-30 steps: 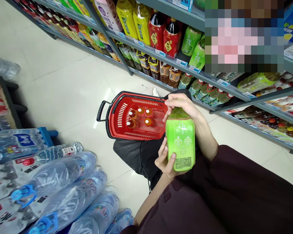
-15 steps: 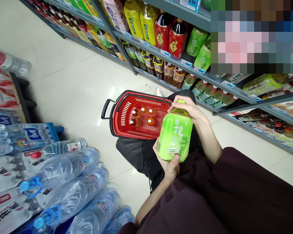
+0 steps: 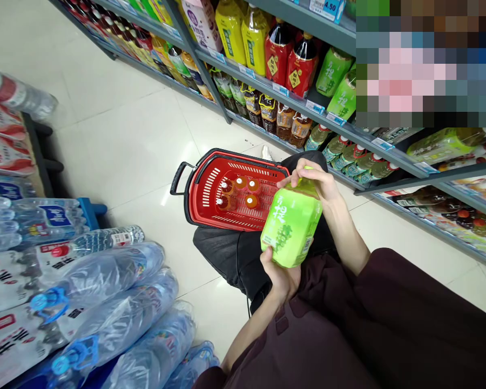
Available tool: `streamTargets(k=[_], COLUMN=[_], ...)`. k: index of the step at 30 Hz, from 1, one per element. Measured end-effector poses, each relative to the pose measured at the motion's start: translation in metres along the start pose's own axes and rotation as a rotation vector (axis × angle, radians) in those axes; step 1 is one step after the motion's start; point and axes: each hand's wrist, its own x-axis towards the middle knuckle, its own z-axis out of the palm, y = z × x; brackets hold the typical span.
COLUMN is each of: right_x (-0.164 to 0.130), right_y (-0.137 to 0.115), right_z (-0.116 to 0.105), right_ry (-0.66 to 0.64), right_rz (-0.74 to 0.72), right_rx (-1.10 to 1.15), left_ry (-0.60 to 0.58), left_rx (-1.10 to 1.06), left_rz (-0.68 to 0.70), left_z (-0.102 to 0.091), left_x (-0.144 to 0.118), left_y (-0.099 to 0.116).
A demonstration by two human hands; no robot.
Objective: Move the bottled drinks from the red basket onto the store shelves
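A large green-labelled drink bottle [image 3: 294, 227] is held in front of my body, tilted, with its cap end up and away from me. My left hand [image 3: 281, 273] grips its base, the thumb pressed on the label. Around its neck and cap curl the fingers of my right hand [image 3: 318, 181]. Just beyond the bottle, a red shopping basket [image 3: 204, 216] stands by my legs. In it are several small bottles [image 3: 251, 201] of orange-red drink with white caps. The bottle hides the basket's near right end.
Shelves [image 3: 263, 75] of bottled drinks run along the top and right, with more green bottles [image 3: 335, 70] on them. Stacked water bottles [image 3: 117, 313] fill the lower left. Pale floor tiles [image 3: 117, 135] lie between. A pixelated patch covers the upper right.
The green bottle has been turned about its long axis, so its label faces differently and one side with a barcode shows. My left thumb has shifted to the left along its base.
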Motion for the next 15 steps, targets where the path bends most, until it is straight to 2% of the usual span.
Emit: streamTargets(k=[4, 7, 9, 12, 15], right_x=[0.000, -0.002, -0.001, 0.004, 0.012], right_y=[0.004, 0.006, 0.006, 0.007, 0.014], right_z=[-0.007, -0.007, -0.003, 0.008, 0.016], right_ry=[-0.177, -0.277, -0.336, -0.428, -0.465], right_rz=[-0.033, 0.042, 0.099, 0.157, 0.194], right_rx=[0.029, -0.005, -0.041, -0.106, -0.158], left_ry=[-0.038, -0.173, -0.257, -0.278, -0.186], left_rx=[-0.109, -0.202, -0.246, -0.305, -0.375], left_rz=[-0.400, -0.725, -0.874, -0.952, -0.951], left_z=[-0.012, -0.022, -0.027, -0.032, -0.036], left_x=[0.002, 0.006, 0.009, 0.012, 0.013], left_y=[0.004, 0.000, -0.004, -0.010, -0.012])
